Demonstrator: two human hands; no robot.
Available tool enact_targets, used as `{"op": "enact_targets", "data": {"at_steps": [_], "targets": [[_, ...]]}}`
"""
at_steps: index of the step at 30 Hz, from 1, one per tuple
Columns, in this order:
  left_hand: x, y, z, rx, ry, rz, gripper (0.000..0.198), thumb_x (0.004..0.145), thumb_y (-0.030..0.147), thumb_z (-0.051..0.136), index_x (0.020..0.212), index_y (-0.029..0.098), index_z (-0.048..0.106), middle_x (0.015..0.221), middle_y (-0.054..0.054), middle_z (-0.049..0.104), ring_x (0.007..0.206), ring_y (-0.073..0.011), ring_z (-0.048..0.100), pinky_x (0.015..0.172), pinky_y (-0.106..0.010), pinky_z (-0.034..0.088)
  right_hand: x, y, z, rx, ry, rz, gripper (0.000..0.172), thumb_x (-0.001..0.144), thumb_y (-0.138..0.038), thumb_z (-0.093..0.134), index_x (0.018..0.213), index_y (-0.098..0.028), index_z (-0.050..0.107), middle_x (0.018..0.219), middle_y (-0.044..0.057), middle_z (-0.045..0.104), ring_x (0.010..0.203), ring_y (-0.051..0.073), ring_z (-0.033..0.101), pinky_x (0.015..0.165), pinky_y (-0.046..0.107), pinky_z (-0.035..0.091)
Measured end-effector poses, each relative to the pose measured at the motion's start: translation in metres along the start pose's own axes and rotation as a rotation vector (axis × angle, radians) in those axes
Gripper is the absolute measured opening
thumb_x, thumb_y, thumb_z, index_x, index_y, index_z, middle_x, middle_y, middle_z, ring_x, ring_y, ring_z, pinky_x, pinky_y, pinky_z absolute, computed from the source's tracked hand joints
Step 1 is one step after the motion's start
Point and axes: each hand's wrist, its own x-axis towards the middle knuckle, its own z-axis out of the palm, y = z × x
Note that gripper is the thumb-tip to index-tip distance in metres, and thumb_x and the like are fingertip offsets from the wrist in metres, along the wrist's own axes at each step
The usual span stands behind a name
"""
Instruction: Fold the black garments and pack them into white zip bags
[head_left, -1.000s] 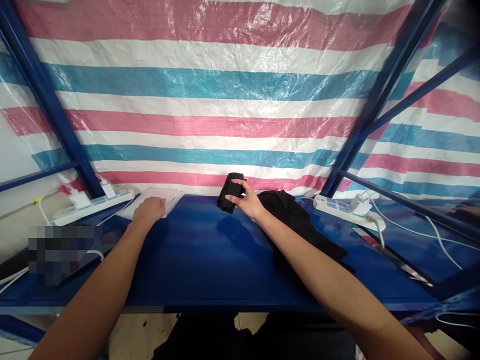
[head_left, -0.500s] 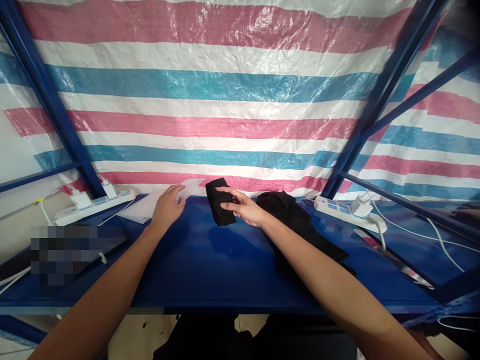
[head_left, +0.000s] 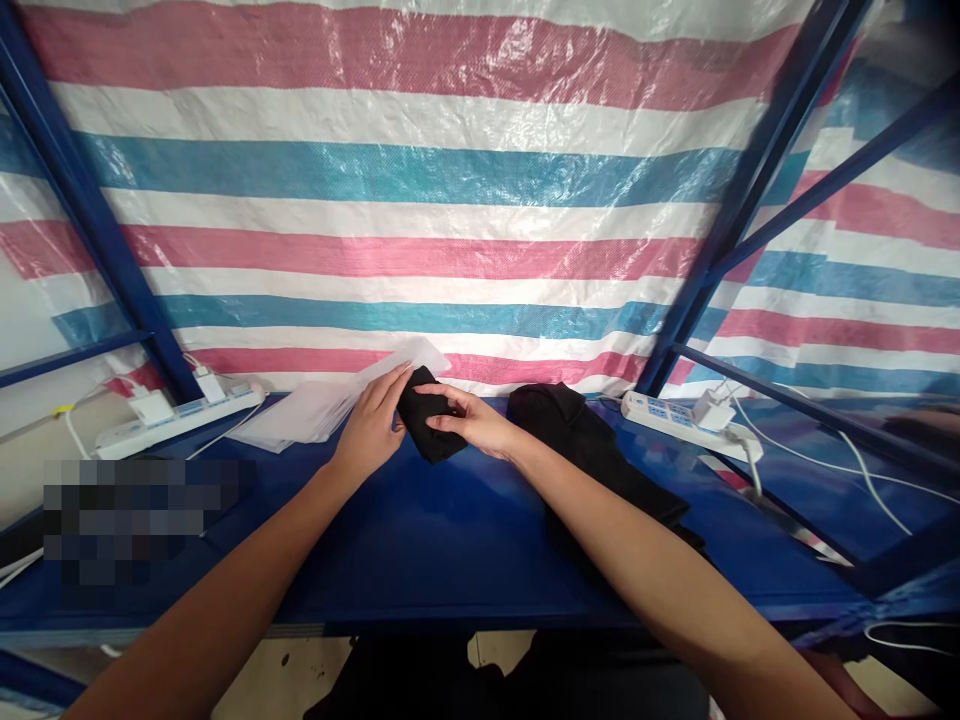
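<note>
Between the thumb and fingers of my right hand is a small folded black cloth, held above the table. My left hand is closed around the near part of a translucent plastic bag, whose far end sticks out behind the fingers. Its fingertips meet the left edge of the folded cloth. The bag's mouth is hidden behind the hand and cloth. More translucent bags lie in a spread stack left of my left hand. A heap of black cloth lies beyond my right forearm.
The blue table ends at a striped plastic sheet. Power strips with plugs and white cables stand at the left and right. Blue metal posts rise on both sides. A blurred-out item lies at left.
My left hand has moved right with the bag, from beside the stack up to the folded cloth. My right hand still holds the cloth, now tilted slightly more.
</note>
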Motion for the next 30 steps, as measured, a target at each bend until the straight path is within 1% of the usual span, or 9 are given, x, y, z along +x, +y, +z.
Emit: {"op": "enact_targets", "data": {"at_steps": [5, 10, 12, 16, 19, 21, 25, 28, 30], "targets": [[-0.001, -0.004, -0.004, -0.001, -0.126, 0.115, 0.085, 0.096, 0.014, 0.057, 0.175, 0.027, 0.028, 0.176, -0.01, 0.04, 0.161, -0.0359, 0.039, 0.133, -0.055, 0.033, -0.003, 0.001, -0.009, -0.174, -0.081, -0.041, 0.063, 0.089, -0.03, 0.08, 0.15, -0.031, 0.066, 0.123, 0.002, 0.076, 0.106, 0.02, 0.073, 0.096, 0.033, 0.061], [-0.002, -0.005, -0.003, -0.058, -0.162, 0.127, 0.088, 0.096, 0.016, 0.061, 0.176, 0.027, 0.026, 0.178, -0.011, 0.036, 0.163, -0.036, 0.036, 0.134, -0.056, 0.032, -0.003, 0.005, -0.012, -0.401, -0.169, -0.138, 0.058, 0.091, -0.025, 0.073, 0.149, -0.03, 0.068, 0.131, 0.003, 0.074, 0.112, 0.023, 0.072, 0.102, 0.038, 0.059], [-0.002, -0.005, -0.003, -0.073, -0.17, 0.121, 0.088, 0.097, 0.017, 0.061, 0.176, 0.028, 0.025, 0.178, -0.01, 0.036, 0.163, -0.0357, 0.036, 0.135, -0.056, 0.032, -0.001, 0.008, -0.01, -0.359, -0.117, -0.133, 0.058, 0.09, -0.025, 0.073, 0.148, -0.029, 0.069, 0.13, 0.003, 0.075, 0.112, 0.024, 0.072, 0.102, 0.039, 0.059], [-0.002, -0.003, -0.004, -0.083, -0.154, 0.128, 0.088, 0.099, 0.019, 0.062, 0.177, 0.029, 0.023, 0.18, -0.008, 0.034, 0.164, -0.0346, 0.034, 0.135, -0.054, 0.033, 0.007, 0.012, -0.008, -0.208, 0.168, -0.15, 0.061, 0.088, -0.031, 0.078, 0.148, -0.028, 0.067, 0.131, 0.004, 0.075, 0.116, 0.025, 0.072, 0.105, 0.041, 0.059], [-0.002, 0.001, -0.002, -0.033, -0.164, 0.164, 0.09, 0.1, 0.021, 0.063, 0.178, 0.028, 0.018, 0.181, -0.01, 0.03, 0.165, -0.0338, 0.034, 0.135, -0.055, 0.031, 0.011, 0.014, -0.01, -0.252, 0.275, -0.23, 0.06, 0.089, -0.033, 0.078, 0.148, -0.027, 0.066, 0.137, 0.005, 0.074, 0.125, 0.026, 0.07, 0.112, 0.043, 0.056], [-0.002, 0.003, -0.001, 0.025, -0.169, 0.197, 0.091, 0.101, 0.022, 0.061, 0.178, 0.027, 0.014, 0.181, -0.011, 0.029, 0.166, -0.0329, 0.032, 0.136, -0.057, 0.027, 0.012, 0.017, -0.014, -0.337, 0.246, -0.269, 0.06, 0.089, -0.031, 0.077, 0.148, -0.025, 0.066, 0.141, 0.007, 0.073, 0.129, 0.027, 0.069, 0.115, 0.044, 0.054], [0.0, 0.005, -0.003, 0.091, -0.178, 0.265, 0.091, 0.103, 0.024, 0.06, 0.178, 0.023, 0.01, 0.181, -0.013, 0.029, 0.168, -0.0323, 0.028, 0.138, -0.058, 0.024, 0.01, 0.022, -0.019, -0.452, 0.092, -0.295, 0.065, 0.09, -0.025, 0.073, 0.154, -0.024, 0.06, 0.147, 0.008, 0.07, 0.129, 0.028, 0.07, 0.114, 0.044, 0.055], [0.001, 0.005, -0.006, 0.108, -0.157, 0.292, 0.092, 0.103, 0.027, 0.061, 0.178, 0.021, 0.01, 0.18, -0.014, 0.032, 0.167, -0.0337, 0.029, 0.137, -0.059, 0.023, 0.008, 0.021, -0.018, -0.486, -0.023, -0.332, 0.067, 0.092, -0.024, 0.072, 0.157, -0.025, 0.055, 0.15, 0.008, 0.067, 0.128, 0.027, 0.069, 0.113, 0.043, 0.055], [0.002, 0.004, -0.007, 0.138, -0.13, 0.301, 0.089, 0.104, 0.023, 0.058, 0.179, 0.022, 0.009, 0.179, -0.014, 0.034, 0.166, -0.0332, 0.032, 0.138, -0.06, 0.023, 0.006, 0.018, -0.015, -0.449, -0.061, -0.34, 0.067, 0.092, -0.025, 0.075, 0.155, -0.026, 0.053, 0.144, 0.008, 0.068, 0.123, 0.026, 0.07, 0.109, 0.042, 0.057]]}}
